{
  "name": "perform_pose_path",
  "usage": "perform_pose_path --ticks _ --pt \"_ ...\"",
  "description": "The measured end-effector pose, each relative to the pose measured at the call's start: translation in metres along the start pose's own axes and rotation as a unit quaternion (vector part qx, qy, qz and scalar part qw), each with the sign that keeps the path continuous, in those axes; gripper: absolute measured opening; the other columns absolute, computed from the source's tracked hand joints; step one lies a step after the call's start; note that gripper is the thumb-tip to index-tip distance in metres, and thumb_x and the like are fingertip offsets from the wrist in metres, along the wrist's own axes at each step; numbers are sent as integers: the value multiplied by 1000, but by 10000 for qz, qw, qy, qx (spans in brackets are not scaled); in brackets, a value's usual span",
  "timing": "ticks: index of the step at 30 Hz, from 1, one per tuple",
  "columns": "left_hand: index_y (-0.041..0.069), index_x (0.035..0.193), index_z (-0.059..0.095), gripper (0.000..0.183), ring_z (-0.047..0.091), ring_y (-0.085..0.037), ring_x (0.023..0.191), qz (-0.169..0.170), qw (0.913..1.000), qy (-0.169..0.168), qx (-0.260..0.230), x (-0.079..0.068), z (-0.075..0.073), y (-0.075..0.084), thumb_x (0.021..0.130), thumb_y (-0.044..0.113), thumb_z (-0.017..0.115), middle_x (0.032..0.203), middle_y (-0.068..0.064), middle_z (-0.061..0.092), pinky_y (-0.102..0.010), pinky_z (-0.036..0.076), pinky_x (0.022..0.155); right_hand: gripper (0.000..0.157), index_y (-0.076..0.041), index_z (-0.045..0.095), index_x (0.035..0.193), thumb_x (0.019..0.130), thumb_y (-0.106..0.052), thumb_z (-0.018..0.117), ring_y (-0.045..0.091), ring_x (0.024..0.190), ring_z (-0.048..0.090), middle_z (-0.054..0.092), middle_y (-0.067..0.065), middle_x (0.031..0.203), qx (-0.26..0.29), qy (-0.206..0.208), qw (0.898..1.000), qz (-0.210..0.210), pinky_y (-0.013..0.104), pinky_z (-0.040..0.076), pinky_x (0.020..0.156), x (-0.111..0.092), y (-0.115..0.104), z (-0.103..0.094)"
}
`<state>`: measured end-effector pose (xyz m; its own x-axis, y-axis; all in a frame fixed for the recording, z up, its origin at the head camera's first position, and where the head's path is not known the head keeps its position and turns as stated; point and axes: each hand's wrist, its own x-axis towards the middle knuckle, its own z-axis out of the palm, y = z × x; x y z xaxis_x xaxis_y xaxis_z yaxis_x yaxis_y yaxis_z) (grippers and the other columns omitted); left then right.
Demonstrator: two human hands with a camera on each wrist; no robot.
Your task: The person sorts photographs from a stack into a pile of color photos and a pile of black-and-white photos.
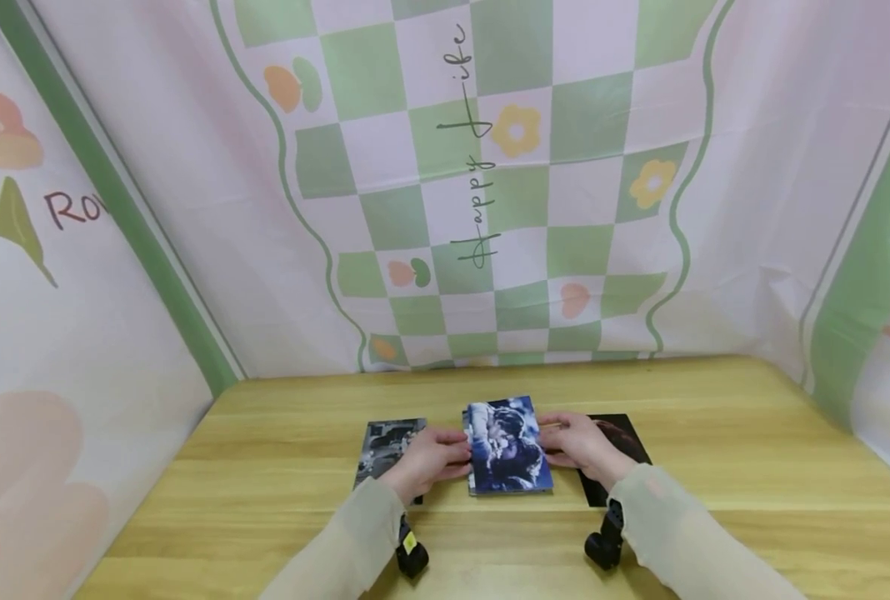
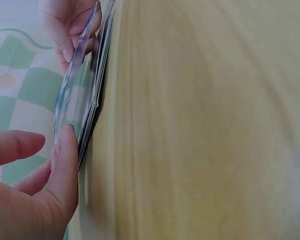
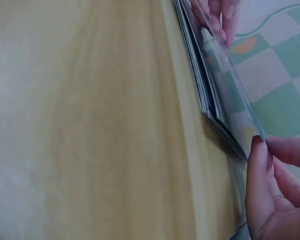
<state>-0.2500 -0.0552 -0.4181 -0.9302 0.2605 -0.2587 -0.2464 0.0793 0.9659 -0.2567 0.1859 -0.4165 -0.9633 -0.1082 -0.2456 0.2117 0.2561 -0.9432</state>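
Pale wood-grain worktop (image 1: 482, 554), viewed from above, with a person's two arms reaching over it from the near edge. Nearest are the light sleeves, left (image 1: 355, 533) and right (image 1: 692, 533), each with a small black camera below the cuff, left (image 1: 413, 562) and right (image 1: 605, 546); the left one bears a yellow patch. Beyond the cuffs, the hands face each other across a blue-and-white picture (image 1: 507, 450), which lies between them near the middle of the worktop. Right hand (image 1: 582, 446): thumb and finger pinch one edge of this picture, as the right wrist view shows. Left hand (image 1: 432, 458): part-bent, one digit spread clear, a fingertip touching the opposite edge; whether it pinches the picture or merely steadies it cannot be told. Seen side-on, the blue-and-white picture sits above a stack of thin cards (image 3: 194, 65), with a narrow gap between. Partly beneath the left hand lies a grey picture (image 1: 385, 442); partly beneath the right, a dark picture (image 1: 625, 429). Behind the worktop hangs a green-and-white checked cloth (image 1: 362, 71) lettered "Happy Life", with flowers and hearts.
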Motion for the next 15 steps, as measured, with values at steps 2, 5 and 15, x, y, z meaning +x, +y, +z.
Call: perform_pose_path --ticks 2,5,15 --pt "-9 129 50 38 65 -19 88 28 10000 73 50 1 1 0 92 -3 55 112 -20 61 -32 59 82 43 8 43 133 94 -5 53 12 81 62 59 19 112 28 -26 10000 22 27 59 68 -1 -1 0" --pt "-6 129 52 38 64 -16 87 64 9998 171 78 2 3 0 91 -4 55 110 -17 61 -29 59 79 43 8 43 133 94 -5 54 12 81 63 59 19 113 67 -52 10000 8 27 59 69 -1 -1 -1" --pt "-5 127 53 38 61 -15 84 121 9994 332 -8 5 8 -5 90 -7 55 102 -12 60 -28 59 75 43 9 42 133 94 -5 54 12 83 62 59 20 113 94 -54 9999 -8 27 59 70 -5 -1 -1"
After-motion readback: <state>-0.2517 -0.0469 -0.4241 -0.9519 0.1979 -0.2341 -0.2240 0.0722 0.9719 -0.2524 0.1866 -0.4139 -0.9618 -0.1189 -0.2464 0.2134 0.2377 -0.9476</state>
